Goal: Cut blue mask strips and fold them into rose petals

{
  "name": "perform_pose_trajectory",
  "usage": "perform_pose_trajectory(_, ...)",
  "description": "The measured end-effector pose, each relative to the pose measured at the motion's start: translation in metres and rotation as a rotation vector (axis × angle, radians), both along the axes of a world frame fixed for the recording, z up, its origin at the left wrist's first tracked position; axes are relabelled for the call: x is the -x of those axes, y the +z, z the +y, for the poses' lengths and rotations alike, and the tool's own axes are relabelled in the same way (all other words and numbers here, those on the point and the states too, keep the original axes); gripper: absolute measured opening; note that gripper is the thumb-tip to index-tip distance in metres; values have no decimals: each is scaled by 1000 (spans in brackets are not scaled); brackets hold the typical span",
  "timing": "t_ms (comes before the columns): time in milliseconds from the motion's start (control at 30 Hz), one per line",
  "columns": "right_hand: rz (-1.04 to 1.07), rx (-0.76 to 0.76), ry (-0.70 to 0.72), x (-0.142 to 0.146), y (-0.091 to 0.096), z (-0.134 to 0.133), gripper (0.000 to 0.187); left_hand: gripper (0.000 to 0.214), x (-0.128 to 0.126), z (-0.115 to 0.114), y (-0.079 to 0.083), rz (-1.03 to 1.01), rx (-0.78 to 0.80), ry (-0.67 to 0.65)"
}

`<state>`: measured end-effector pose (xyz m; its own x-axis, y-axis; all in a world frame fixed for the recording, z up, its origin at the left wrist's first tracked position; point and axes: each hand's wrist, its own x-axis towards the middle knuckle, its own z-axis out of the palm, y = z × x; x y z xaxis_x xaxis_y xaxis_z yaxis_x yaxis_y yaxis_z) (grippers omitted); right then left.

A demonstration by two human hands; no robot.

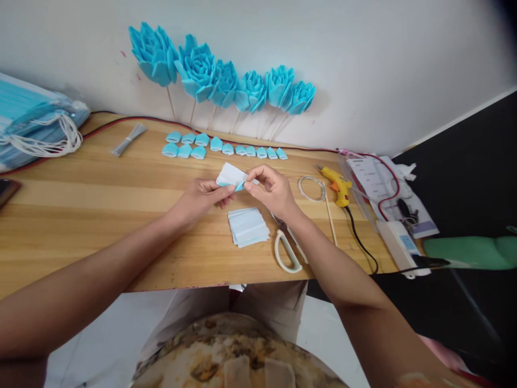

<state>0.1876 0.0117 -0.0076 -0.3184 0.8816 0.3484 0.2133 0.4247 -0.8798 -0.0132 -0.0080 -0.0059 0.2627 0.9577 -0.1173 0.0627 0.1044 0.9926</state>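
Note:
A small white and blue piece of fabric (231,174), partly folded at its lower edge, is held up between both hands above the table. My left hand (208,193) pinches its left side between thumb and fingers. At the right corner, my right hand (272,188) grips a folded blue bit with thumb and forefinger. Just below lies a stack of pale fabric squares (248,227). Scissors (287,252) with white handles rest partly under my right forearm. Behind the hands, folded blue petals (197,153) sit in rows.
Several blue fabric flowers (197,70) on sticks lean along the wall. A yellow glue gun (338,186), a tape roll (312,188) and a thin stick (330,215) lie right. A bundle of grey wires (128,140) and bagged face masks (36,121) are left. A power strip (402,245) sits at the right edge.

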Motion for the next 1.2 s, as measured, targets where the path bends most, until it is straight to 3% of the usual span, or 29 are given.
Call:
perform_pose_trajectory(367, 17, 53, -28, 1, -3, 0, 16, 36, 0, -2, 1, 50, -37, -31)
perform_pose_trajectory(600, 4, 55, 81, 0, -7, 2, 48, 29, 0, 1, -2, 37, -98, 54)
perform_pose_trajectory(933, 45, 180, 193, 1, -2, 0, 61, 25, 0, 2, -3, -27, -151, 41)
perform_pose_trajectory(1200, 15, 175, 98, 1, -5, 1, 44, 26, -1, 2, -1, -15, -139, 25)
